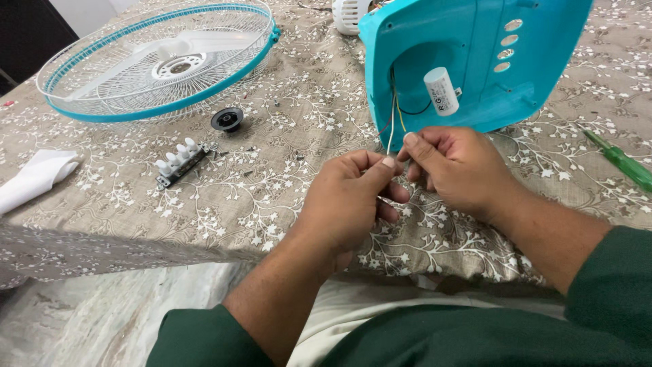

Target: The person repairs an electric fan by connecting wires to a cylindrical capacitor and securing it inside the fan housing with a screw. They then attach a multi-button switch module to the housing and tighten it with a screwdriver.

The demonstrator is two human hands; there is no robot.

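Both hands, left point(350, 197) and right point(455, 166), pinch thin wires point(392, 126) from the base point(475, 61); limp, light, best gripped near the ends.

Fan housing point(475, 61) behind hands; grille point(159, 61) far left; switch block point(178, 163) between; screwdriver point(621, 163) right.

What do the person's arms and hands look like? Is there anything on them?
Both hands are bare: left hand, right hand. No gloves, rings or watch show. Dark green sleeves are pushed up, leaving the forearms uncovered. Fingernails are short.
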